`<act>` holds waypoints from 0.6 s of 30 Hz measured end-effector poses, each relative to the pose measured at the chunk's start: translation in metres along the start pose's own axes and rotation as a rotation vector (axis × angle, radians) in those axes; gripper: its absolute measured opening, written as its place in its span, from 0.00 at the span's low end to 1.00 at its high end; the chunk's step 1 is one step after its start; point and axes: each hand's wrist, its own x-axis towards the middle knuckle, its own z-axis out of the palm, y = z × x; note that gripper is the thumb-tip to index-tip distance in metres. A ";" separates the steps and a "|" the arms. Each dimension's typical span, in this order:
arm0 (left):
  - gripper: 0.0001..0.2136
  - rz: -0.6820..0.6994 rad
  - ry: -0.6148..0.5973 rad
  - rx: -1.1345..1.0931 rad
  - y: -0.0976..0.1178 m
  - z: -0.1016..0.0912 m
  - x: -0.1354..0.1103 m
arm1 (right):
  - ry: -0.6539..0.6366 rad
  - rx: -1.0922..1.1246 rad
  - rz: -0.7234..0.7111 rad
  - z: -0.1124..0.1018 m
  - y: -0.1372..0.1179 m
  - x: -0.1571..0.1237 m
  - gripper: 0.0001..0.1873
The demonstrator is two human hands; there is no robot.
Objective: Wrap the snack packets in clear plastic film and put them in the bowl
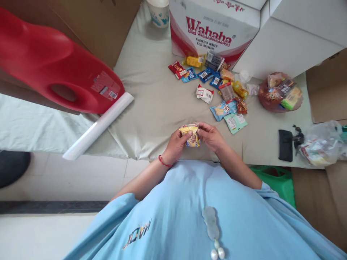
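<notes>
Both my hands hold one small yellow snack packet over the near edge of the cloth-covered table. My left hand, with a red string at the wrist, pinches the packet's left side. My right hand pinches its right top corner. Both hands have their fingers closed on the wrapper. Beyond them lies a scatter of several small snack packets, among them a white one and a pale green one.
A white Wahaha carton stands at the back beside a white box. A red plastic jug and a white roll lie at the left. A bagged plate of snacks, a black case and a plastic bag sit at the right.
</notes>
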 end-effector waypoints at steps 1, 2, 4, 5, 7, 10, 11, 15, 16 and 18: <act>0.25 -0.011 0.028 -0.007 -0.002 0.004 0.001 | 0.016 -0.028 -0.006 0.000 0.005 -0.004 0.26; 0.24 -0.016 0.060 0.000 -0.003 0.007 0.002 | 0.037 -0.078 -0.023 0.000 0.009 -0.007 0.26; 0.22 -0.010 0.118 0.048 -0.005 0.012 0.002 | 0.062 -0.218 -0.070 -0.002 0.015 -0.014 0.26; 0.21 -0.002 0.136 0.087 -0.005 0.014 0.002 | 0.066 -0.285 -0.093 -0.004 0.017 -0.018 0.27; 0.20 0.015 0.141 0.172 -0.004 0.018 0.001 | 0.073 -0.369 -0.129 -0.006 0.020 -0.024 0.32; 0.21 0.017 0.039 0.219 0.000 0.024 -0.001 | 0.114 -0.302 -0.153 -0.008 0.025 -0.030 0.34; 0.22 0.019 -0.005 0.213 0.001 0.024 -0.002 | 0.126 -0.246 -0.156 -0.010 0.026 -0.031 0.32; 0.25 0.071 -0.041 0.303 0.004 0.009 -0.011 | 0.281 -0.097 -0.221 -0.048 0.012 -0.028 0.23; 0.25 0.086 0.001 0.366 0.005 0.001 -0.015 | 0.368 -0.085 -0.267 -0.069 0.002 -0.027 0.21; 0.23 0.107 0.143 0.511 0.006 -0.021 -0.026 | 0.572 -0.042 -0.397 -0.123 -0.027 -0.024 0.16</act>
